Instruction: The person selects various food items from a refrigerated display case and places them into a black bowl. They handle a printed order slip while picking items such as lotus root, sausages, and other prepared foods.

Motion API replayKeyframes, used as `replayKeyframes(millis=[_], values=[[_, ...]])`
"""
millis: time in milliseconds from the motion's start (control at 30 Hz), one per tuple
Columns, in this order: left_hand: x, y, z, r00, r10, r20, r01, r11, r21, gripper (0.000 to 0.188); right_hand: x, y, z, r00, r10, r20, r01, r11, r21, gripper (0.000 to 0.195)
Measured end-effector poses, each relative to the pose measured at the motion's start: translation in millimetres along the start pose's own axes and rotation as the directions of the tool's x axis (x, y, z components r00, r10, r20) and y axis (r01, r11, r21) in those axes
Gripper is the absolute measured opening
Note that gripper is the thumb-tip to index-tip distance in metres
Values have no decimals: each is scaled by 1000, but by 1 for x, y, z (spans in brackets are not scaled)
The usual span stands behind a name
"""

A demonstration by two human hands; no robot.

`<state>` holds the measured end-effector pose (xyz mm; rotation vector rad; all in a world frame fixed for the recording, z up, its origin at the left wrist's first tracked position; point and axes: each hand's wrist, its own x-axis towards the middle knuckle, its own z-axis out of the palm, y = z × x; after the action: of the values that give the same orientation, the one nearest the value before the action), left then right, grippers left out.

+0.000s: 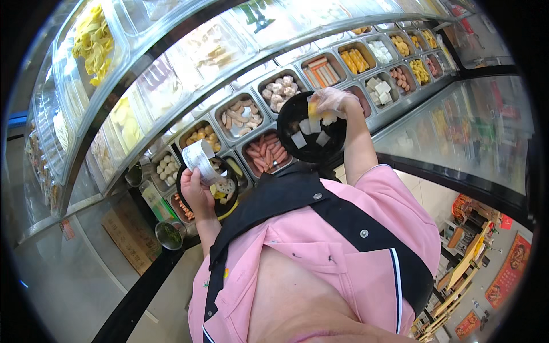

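Note:
My left hand (198,193) pinches a curled paper slip (201,160) that bears print, over a black bowl (231,173) holding lotus root slices and other pieces. On my right hand (335,103) is a clear plastic glove; its fingers grip yellowish food pieces above a second black bowl (291,145). White square pieces (299,139) lie in that second bowl. It sits over the metal trays, beside small pink sausages (266,153), whitish balls (281,91) and crab sticks (322,73).
Rows of metal trays hold white cubes (380,91), yellow rolls (354,61) and other foods. A curved clear display guard (171,55) arches beyond them. A cup of chopped greens (169,235) and a cardboard box (131,240) are at the left; a glass panel (463,128) stands at the right.

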<state>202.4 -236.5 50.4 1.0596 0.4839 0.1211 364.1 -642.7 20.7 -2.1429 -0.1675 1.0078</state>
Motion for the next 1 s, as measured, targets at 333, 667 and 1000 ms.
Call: replayKeyframes(millis=[333,667,1000], values=[[3,-6,-5,999,21,34,-20,1000,-6,12,-50,-59,-49,881,61,-468,130,922,365,14],[0,0,5,999,-7,-53,8,1000,17,15,-94,-156,-242,134,-343,-930,735,664,-139,17],[11,-10,19,996,31,-84,-25,998,66,6,-32,-217,-348,858,-353,-372,-154,513,-845,52]])
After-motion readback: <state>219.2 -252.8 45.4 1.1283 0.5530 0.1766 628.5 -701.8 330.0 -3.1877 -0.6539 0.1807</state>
